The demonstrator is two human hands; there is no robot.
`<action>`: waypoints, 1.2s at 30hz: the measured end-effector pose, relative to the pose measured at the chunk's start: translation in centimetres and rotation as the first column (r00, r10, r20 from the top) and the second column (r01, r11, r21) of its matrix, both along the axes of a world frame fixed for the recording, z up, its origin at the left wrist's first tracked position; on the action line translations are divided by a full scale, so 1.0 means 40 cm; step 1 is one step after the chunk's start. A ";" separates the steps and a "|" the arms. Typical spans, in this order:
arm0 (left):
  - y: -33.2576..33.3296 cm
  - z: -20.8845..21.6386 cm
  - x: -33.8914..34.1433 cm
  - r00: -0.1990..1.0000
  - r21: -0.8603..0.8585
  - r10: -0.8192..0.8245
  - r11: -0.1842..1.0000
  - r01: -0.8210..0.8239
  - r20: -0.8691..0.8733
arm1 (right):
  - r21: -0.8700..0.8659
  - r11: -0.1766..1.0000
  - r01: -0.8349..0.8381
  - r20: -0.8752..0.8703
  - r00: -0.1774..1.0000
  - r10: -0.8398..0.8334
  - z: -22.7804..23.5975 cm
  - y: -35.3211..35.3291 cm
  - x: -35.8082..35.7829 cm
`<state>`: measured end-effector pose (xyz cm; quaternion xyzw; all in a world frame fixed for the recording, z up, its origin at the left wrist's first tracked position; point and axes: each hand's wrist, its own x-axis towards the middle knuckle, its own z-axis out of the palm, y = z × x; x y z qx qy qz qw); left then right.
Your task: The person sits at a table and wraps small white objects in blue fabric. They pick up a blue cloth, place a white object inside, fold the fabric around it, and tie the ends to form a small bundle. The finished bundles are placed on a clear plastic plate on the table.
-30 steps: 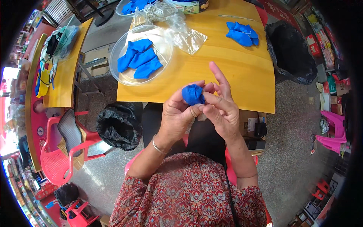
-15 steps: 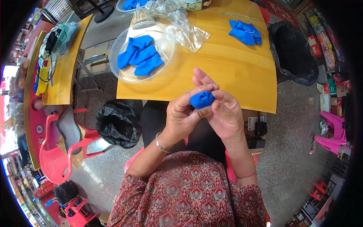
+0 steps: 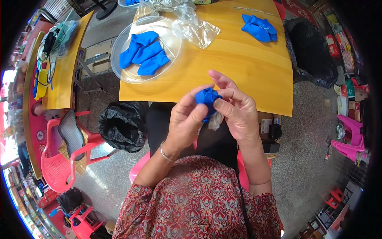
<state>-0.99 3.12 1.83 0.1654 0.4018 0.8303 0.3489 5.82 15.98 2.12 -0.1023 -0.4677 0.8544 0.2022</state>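
My left hand (image 3: 184,119) and my right hand (image 3: 240,113) meet above my lap, just off the table's near edge. Between their fingertips is a small bunched blue cloth piece (image 3: 207,96), its top gathered into folds. The left thumb presses its near side, and the right thumb and forefinger pinch its right side. A bit of clear plastic (image 3: 215,120) hangs below it, beside the right thumb; what it is joined to is hidden. In a round clear plastic lid or tray (image 3: 115,59) lie several folded blue cloth pieces (image 3: 148,52). Another blue bundle (image 3: 259,28) rests at the table's far right.
Crumpled clear plastic bags (image 3: 201,32) lie on the yellow wooden table (image 3: 238,63), with a thin stick (image 3: 252,10) beyond. Black-lined bins stand at the left (image 3: 123,127) and right (image 3: 312,51). A pink armchair (image 3: 59,159) is at the left, beside another yellow table (image 3: 65,87).
The blue cloth piece has been turned, so its gathered top faces up and clear plastic shows below. My left hand has shifted slightly left, and the view has moved a little.
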 end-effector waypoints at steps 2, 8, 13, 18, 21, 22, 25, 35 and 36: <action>0.000 0.003 -0.009 1.000 0.000 0.012 1.000 -0.012 0.025 | -0.017 1.000 -0.001 -0.019 1.000 0.001 0.000 -0.008 -0.005; -0.008 0.016 0.000 0.989 0.108 0.051 0.992 -0.067 0.137 | 0.411 0.912 -0.007 -0.063 0.997 0.036 0.015 -0.022 0.000; -0.010 0.026 -0.024 0.983 0.189 -0.023 0.982 -0.012 0.181 | 0.855 0.515 0.060 -0.058 0.998 -0.020 -0.001 -0.001 0.000; -0.007 0.030 -0.021 0.975 0.132 -0.045 0.991 0.016 0.220 | 0.868 0.492 0.069 -0.047 0.997 -0.056 0.024 -0.001 -0.008; -0.007 0.002 -0.018 0.954 0.112 -0.056 0.993 0.023 0.295 | 0.926 0.378 0.003 0.026 0.997 -0.072 0.035 0.012 -0.012; -0.007 -0.007 -0.019 0.942 0.110 -0.068 0.993 0.034 0.328 | 0.867 0.497 -0.037 0.059 0.998 -0.029 0.036 0.020 -0.013; -0.013 -0.005 -0.031 0.927 0.049 -0.070 0.997 0.056 0.367 | 0.555 0.826 -0.102 0.043 0.995 0.094 0.022 0.032 -0.014; -0.006 0.021 -0.043 0.756 0.036 -0.088 0.996 0.085 0.649 | 0.985 0.171 0.037 -0.038 0.999 -0.001 0.044 0.028 0.039; -0.010 0.017 -0.045 0.752 0.036 -0.117 0.992 0.123 0.649 | 0.986 0.157 0.059 -0.063 0.998 0.018 0.040 0.035 0.043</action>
